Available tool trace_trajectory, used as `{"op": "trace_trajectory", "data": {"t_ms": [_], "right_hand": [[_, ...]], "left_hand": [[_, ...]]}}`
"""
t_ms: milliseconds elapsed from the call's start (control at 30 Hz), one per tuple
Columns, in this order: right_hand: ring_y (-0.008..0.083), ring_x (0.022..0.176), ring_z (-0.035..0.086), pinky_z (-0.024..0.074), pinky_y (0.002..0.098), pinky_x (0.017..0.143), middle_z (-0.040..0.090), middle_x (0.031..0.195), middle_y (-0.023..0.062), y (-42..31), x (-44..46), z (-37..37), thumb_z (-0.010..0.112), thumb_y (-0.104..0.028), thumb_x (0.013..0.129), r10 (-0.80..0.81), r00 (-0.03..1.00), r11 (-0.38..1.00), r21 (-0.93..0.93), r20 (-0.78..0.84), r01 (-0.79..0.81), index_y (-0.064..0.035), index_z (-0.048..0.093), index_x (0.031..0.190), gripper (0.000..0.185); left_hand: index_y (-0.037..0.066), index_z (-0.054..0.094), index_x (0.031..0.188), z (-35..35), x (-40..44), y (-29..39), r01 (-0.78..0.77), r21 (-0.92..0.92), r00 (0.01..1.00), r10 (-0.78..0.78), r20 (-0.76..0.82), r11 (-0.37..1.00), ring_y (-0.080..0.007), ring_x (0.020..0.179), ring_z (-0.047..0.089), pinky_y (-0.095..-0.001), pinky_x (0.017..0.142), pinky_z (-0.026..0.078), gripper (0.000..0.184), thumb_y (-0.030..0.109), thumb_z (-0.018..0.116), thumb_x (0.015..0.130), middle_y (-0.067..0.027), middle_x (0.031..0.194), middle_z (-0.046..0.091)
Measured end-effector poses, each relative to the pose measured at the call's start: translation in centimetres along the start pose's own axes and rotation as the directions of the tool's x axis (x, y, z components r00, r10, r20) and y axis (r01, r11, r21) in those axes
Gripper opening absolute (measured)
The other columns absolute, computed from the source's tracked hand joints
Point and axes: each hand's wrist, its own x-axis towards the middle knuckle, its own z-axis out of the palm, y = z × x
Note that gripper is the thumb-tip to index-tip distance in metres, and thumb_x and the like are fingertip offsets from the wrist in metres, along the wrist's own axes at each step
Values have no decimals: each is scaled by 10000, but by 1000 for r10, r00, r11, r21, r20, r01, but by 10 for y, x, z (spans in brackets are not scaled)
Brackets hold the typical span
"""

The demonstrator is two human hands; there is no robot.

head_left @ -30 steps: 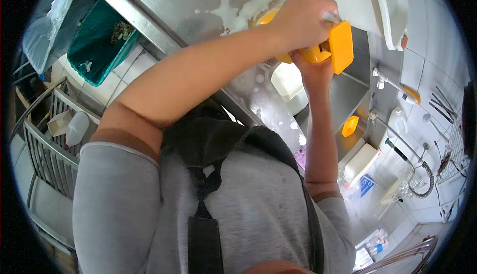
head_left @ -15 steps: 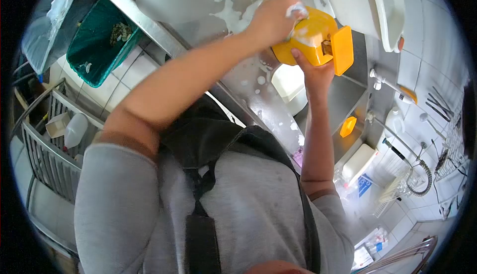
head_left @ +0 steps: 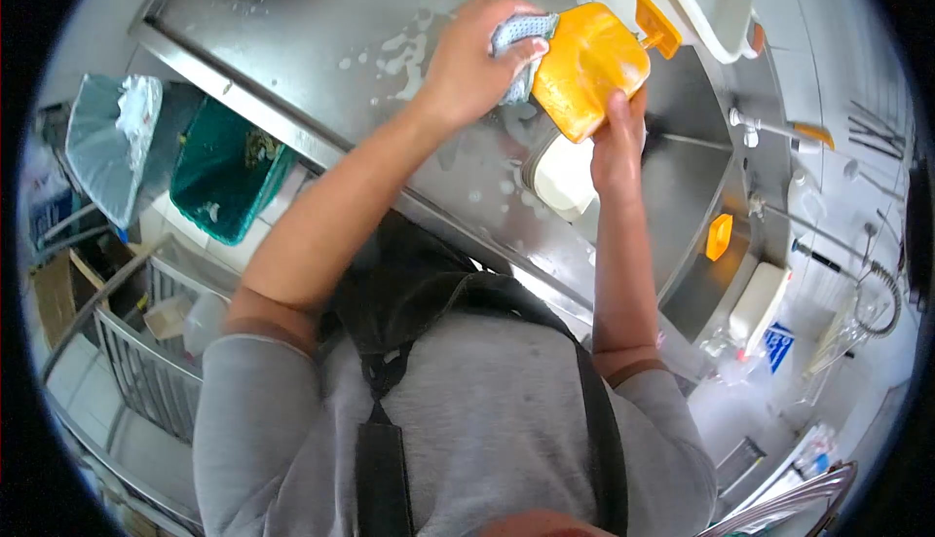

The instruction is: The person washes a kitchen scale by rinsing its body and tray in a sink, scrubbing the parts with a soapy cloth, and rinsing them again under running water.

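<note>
A soapy yellow container [head_left: 587,65] is held up over the steel counter [head_left: 292,31], its yellow flap [head_left: 659,27] sticking out at the right end. My left hand [head_left: 484,58] is closed on a wet grey-blue cloth [head_left: 522,38], which touches the container's left side. At the container's lower right, my right hand [head_left: 619,138] grips it, with the thumb on its face. A white container [head_left: 565,175] sits just below, at the sink's edge.
A steel sink [head_left: 677,177] lies to the right, with a small yellow piece [head_left: 719,236] and taps [head_left: 755,123] near it. A green bin [head_left: 219,182], a clear bag-lined bin [head_left: 107,148] and a metal rack [head_left: 146,371] stand at left.
The yellow container has turned, showing its broad face, with the flap now higher. My left hand and the cloth have shifted left to its side. The view has tilted.
</note>
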Motion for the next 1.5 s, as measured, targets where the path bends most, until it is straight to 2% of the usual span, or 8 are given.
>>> {"op": "trace_trajectory", "data": {"t_ms": [200,267,600,633,733,900,1000,1500], "right_hand": [[231,1130,542,449,348,982,496,1263,165,2,17,11,752,-214,836,59,982,991,130,-180,-35,58,311,1343,724],[227,1131,538,447,349,984,501,1243,164,4,14,13,744,-221,841,46,973,991,129,-228,-16,57,325,1319,694],[217,1124,540,457,349,969,504,1231,152,15,11,17,714,-190,860,47,949,970,243,-312,32,53,329,1306,638],[216,1120,541,459,350,965,504,1230,149,17,5,18,711,-192,862,72,941,967,253,-329,14,53,329,1304,633],[218,1123,540,458,352,967,504,1232,149,18,8,20,707,-193,865,88,937,948,317,-337,25,50,327,1302,628],[228,1126,539,454,349,980,502,1235,151,19,4,28,699,-212,872,80,927,958,287,-367,31,42,327,1298,620],[228,1119,540,452,350,985,502,1226,149,22,1,34,707,-219,865,75,919,944,324,-387,59,43,327,1295,632],[223,1151,526,447,361,985,497,1255,143,25,-5,42,729,-242,849,161,895,939,343,-415,-10,37,322,1310,676]], "left_hand": [[73,693,985,21,-16,22,-360,467,911,411,-8,807,-290,901,584,-374,858,419,187,98,723,803,-113,955,621],[87,656,908,19,-17,20,-423,300,905,417,87,855,-287,919,577,-436,830,384,177,94,717,743,-90,938,621],[91,666,910,27,-5,12,-431,328,896,443,44,840,-288,879,600,-413,862,395,189,33,687,732,-88,920,649],[97,664,905,22,12,-9,-141,33,990,142,-15,989,-288,881,602,-406,860,396,180,39,679,736,-88,915,643],[98,665,904,16,12,15,-327,418,937,348,26,848,-288,887,605,-409,858,388,176,36,663,739,-95,913,646],[116,647,899,25,0,14,-324,216,945,323,39,921,-292,893,600,-433,854,369,214,9,634,715,-78,877,642],[120,653,908,8,14,13,-343,440,930,367,33,830,-294,893,601,-425,852,375,212,13,634,726,-71,884,645],[104,682,931,-3,2,28,-336,455,940,319,118,824,-290,898,559,-419,854,376,201,40,670,741,-85,925,636]]}}
